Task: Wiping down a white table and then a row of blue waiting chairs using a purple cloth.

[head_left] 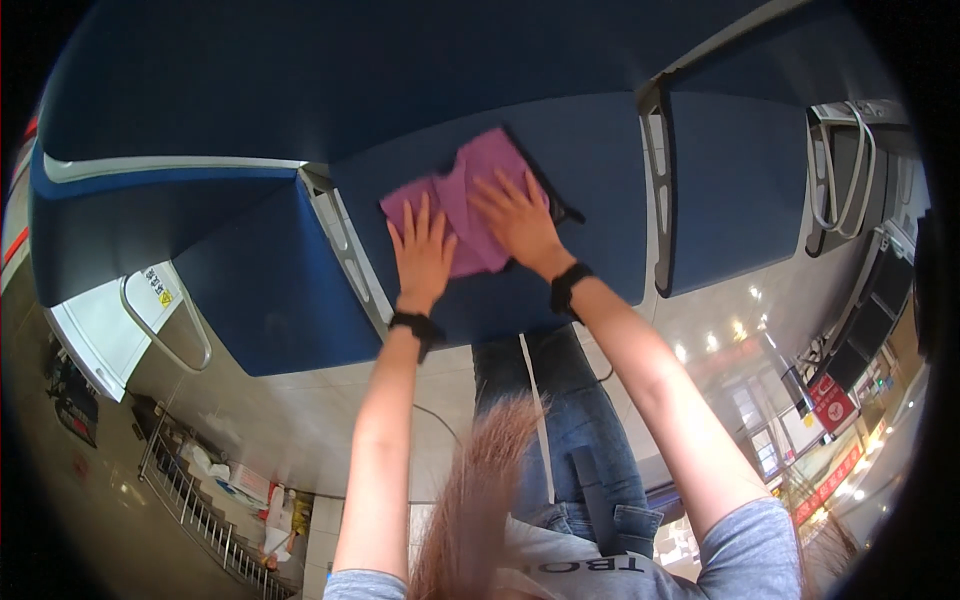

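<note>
A pink-purple cloth (455, 200) lies partly folded on the middle blue seat (605, 170) of a row. My left hand (422, 255) rests flat on the cloth's left part with fingers spread. On its right part lies my right hand (520, 222), also flat with the fingers apart. Neither hand grips the cloth; both press on it from above. A dark edge and a small black piece (568, 213) show beside the cloth near my right hand; what it is I cannot make out. Black bands circle both wrists.
A blue backrest (350, 80) rises behind the seats. Grey brackets (656, 190) divide the middle seat from the left seat (270, 280) and the right seat (735, 190). Metal loop armrests (165, 330) stand at both ends. My hanging hair (480, 480) covers part of the lower view.
</note>
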A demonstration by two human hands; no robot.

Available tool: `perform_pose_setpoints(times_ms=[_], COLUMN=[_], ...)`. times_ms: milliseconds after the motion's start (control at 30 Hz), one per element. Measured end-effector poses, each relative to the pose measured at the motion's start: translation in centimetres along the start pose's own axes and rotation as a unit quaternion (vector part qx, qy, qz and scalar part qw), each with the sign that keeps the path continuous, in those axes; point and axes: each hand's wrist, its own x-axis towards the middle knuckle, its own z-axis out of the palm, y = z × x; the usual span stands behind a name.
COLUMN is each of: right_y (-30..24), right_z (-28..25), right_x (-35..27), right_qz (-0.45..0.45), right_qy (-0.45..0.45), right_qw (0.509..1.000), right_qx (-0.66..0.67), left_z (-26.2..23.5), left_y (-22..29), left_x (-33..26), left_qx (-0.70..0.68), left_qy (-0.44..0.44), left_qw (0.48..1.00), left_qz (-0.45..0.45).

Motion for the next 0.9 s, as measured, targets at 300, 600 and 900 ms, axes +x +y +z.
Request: perform_pose_setpoints(times_ms=[300,600,900], right_y=[2.3,-5.9,-6.4], right_z=[-0.7,2.5,4.7], right_x=[5.9,-7.2,-8.9], right_qz=[0.013,-0.061,-0.225], right_qy=[0.014,-0.165,-0.176], right_qw=[0.999,0.983,0.956], right_qx=[-0.032,-0.054,-0.072], left_z=[-0.1,5.4,6.3], left_y=[0.2,3.7,1.4], left_x=[7.7,-10.4,-16.9], left_qx=[-0.029,-0.031,-0.032], left_qy=[0.082,-0.057,-0.086], left_qw=[0.99,0.991,0.992], left_qz=[-0.113,-0.114,-0.086])
